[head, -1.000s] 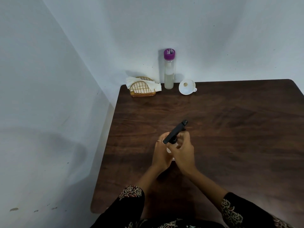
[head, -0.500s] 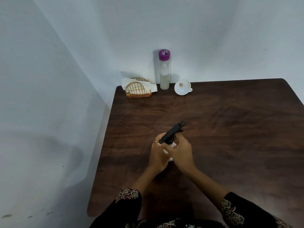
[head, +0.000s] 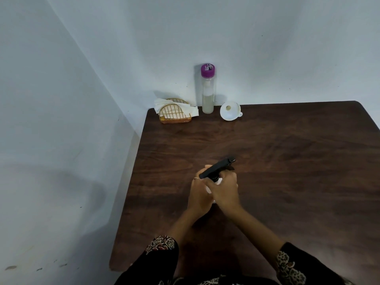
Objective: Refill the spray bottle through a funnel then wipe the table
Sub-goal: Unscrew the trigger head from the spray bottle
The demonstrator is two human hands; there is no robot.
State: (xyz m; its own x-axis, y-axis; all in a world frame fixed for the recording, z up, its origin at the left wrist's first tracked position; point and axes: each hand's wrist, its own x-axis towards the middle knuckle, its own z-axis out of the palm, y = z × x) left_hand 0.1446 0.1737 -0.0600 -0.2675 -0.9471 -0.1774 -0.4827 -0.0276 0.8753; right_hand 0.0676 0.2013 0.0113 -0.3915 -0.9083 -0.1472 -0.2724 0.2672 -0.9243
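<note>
A spray bottle with a black trigger head [head: 217, 168] stands on the dark wooden table [head: 287, 171], its white body mostly hidden by my hands. My left hand [head: 200, 194] wraps the bottle's body. My right hand [head: 225, 190] grips around the neck just under the black head. At the table's far edge a white funnel [head: 229, 111] lies on its side. Beside it stands a tall clear bottle [head: 208, 93] with a purple cap, partly filled with pale liquid.
A gold wire holder with white tissues [head: 174, 111] sits in the far left corner of the table. Pale walls close in behind and to the left. The table's left edge runs next to the wall.
The spray head has turned slightly, and my hands have stayed on the bottle. The view has shifted a little, nothing else on the table moved.
</note>
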